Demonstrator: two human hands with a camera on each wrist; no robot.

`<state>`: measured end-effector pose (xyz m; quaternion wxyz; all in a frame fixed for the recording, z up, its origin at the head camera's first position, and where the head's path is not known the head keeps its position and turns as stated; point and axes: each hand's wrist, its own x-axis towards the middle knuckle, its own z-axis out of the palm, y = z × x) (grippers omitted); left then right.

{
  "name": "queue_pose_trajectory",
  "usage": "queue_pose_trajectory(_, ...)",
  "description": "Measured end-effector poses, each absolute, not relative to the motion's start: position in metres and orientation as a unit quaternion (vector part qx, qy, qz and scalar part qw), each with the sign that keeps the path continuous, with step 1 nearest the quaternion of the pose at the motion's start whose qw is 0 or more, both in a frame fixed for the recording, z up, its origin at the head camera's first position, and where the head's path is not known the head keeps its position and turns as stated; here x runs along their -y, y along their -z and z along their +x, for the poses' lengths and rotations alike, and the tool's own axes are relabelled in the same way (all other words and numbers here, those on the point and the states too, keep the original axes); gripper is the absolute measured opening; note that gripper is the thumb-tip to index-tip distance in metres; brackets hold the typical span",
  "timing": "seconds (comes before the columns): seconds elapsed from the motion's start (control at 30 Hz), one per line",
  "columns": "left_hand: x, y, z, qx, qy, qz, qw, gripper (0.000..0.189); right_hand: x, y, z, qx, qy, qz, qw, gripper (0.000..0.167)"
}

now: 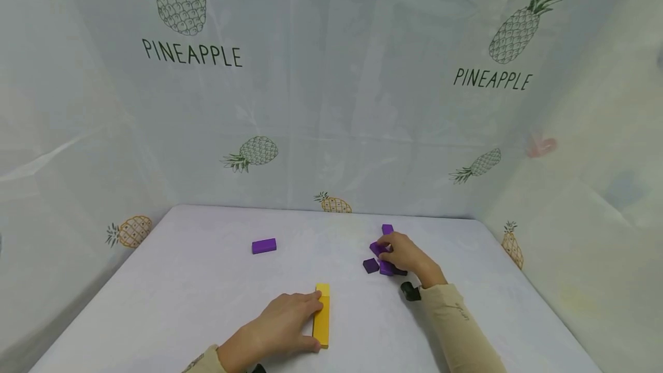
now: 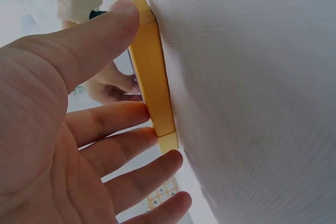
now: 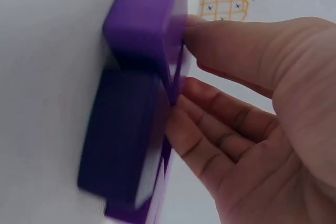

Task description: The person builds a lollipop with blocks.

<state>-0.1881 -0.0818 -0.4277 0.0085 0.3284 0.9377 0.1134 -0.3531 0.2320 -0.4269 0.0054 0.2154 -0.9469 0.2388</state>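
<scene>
A yellow block [image 1: 321, 321] lies lengthwise on the table, with a shorter yellow piece [image 1: 323, 289] at its far end. My left hand [image 1: 285, 322] touches them from the left. Its thumb is at the near end and its fingertips are near the far end, with the fingers nearly straight in the left wrist view. My right hand [image 1: 406, 255] is among several purple blocks, thumb and index finger on either side of one purple block [image 1: 377, 249]. A dark purple block [image 3: 123, 137] lies close to its fingertips in the right wrist view. The hand partly covers the blocks.
Another purple block [image 1: 264, 246] lies alone at the back left. A small dark purple block [image 1: 370, 265] sits left of the right hand, and a purple one [image 1: 387, 229] is beyond it. The white table [image 1: 155, 298] is enclosed by a pineapple-print curtain [image 1: 331, 96].
</scene>
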Motion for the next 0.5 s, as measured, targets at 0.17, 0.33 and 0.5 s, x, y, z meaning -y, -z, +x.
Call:
queue_pose_trajectory(0.17,0.080,0.428,-0.190,-0.938,-0.118,0.325,0.020,0.065,-0.222,0.425,-0.354,0.943,-0.254,0.213,-0.007,0.030)
queue_pose_trajectory(0.33,0.080,0.430,-0.190,-0.938,-0.120,0.323,0.024,0.064,-0.212,0.429,-0.359,0.942,-0.262,0.209,-0.021,0.030)
queue_pose_trajectory(0.5,0.081,0.430,-0.191,-0.938,-0.122,0.322,0.028,0.064,-0.198,0.429,-0.362,0.938,-0.274,0.209,-0.038,0.030)
